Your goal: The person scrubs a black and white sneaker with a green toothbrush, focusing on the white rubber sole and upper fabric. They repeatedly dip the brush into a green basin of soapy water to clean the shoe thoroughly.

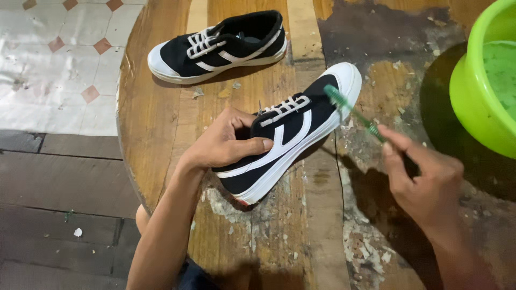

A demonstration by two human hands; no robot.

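No packages, labels, signs or screens show anywhere in this view.

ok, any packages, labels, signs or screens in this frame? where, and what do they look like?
None in view: no package, label, sign or screen.
Only plain things show: two black-and-white shoes, one steadied by the left hand, one lying further up the worn wooden table; a green brush in the right hand; a green basin at right.
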